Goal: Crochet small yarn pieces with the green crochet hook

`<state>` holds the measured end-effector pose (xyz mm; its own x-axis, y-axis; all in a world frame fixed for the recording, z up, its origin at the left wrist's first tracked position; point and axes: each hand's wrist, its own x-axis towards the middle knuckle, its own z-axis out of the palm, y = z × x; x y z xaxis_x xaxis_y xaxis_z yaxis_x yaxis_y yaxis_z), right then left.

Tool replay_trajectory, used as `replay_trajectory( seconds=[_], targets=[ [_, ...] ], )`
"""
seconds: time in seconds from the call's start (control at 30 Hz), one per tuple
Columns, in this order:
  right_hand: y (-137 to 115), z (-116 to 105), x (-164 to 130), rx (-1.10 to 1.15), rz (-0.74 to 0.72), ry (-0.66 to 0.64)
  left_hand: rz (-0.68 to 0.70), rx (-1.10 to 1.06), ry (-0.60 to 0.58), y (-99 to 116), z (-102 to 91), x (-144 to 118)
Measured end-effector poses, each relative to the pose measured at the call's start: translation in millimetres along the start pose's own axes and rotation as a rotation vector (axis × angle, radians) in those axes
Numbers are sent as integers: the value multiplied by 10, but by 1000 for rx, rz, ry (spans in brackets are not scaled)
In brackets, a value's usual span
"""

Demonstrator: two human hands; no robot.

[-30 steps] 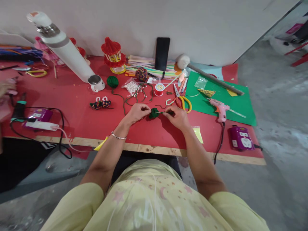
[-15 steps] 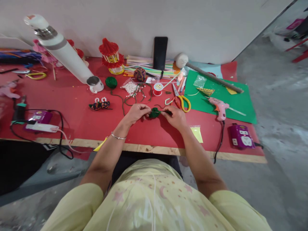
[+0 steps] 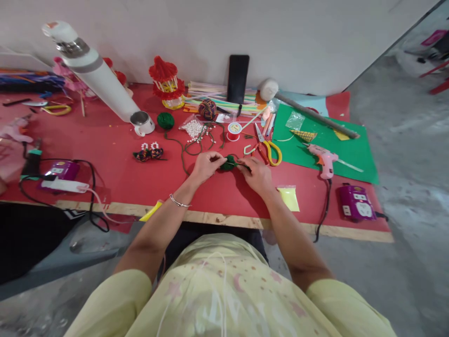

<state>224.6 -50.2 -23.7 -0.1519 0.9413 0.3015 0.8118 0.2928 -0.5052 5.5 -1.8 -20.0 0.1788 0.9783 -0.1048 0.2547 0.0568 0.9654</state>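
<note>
A small dark green yarn bundle [image 3: 229, 163] is held between my two hands just above the red tabletop. My left hand [image 3: 207, 166] pinches its left side with thumb and fingertips. On its right, my right hand [image 3: 256, 174] has its fingers closed on the bundle's end, where a thin dark strand shows; the exact grip is too small to make out. A pair of scissors [image 3: 272, 153] with yellow and red handles lies just beyond my right hand. Behind my left hand, a green yarn strand [image 3: 182, 152] trails from a green yarn ball [image 3: 165, 121].
Pearl beads [image 3: 193, 129], a thread spool [image 3: 234, 131] and a multicoloured yarn ball [image 3: 207, 109] lie behind my hands. A beaded yarn piece [image 3: 150, 153] and a white mug [image 3: 142, 123] are to the left. Rightward are a pink glue gun [image 3: 326, 161] and a purple power socket [image 3: 357, 202].
The whole view has shifted slightly, so things appear a little further right. Both hands stay on the green yarn bundle, with only small finger movements.
</note>
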Motion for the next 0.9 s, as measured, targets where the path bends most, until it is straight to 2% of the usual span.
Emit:
replay_trajectory(
  seconds=[0.17,0.3,0.43,0.7,0.9],
  targets=[
    [-133,18,-17,-179,-68,-34,-13,-56,37,-28,48,10],
    [-256,53,-8,-105,-25,9,-49,-161,53,-5,58,-6],
    [-317,84,15,-111,-27,-11,-73,-220,78,21,77,-25],
    [-271,94,33,-119,-57,9,-141,-332,124,-1,127,5],
    [-224,132,22,-92,-52,46,-171,-381,100,48,108,-13]
  ],
)
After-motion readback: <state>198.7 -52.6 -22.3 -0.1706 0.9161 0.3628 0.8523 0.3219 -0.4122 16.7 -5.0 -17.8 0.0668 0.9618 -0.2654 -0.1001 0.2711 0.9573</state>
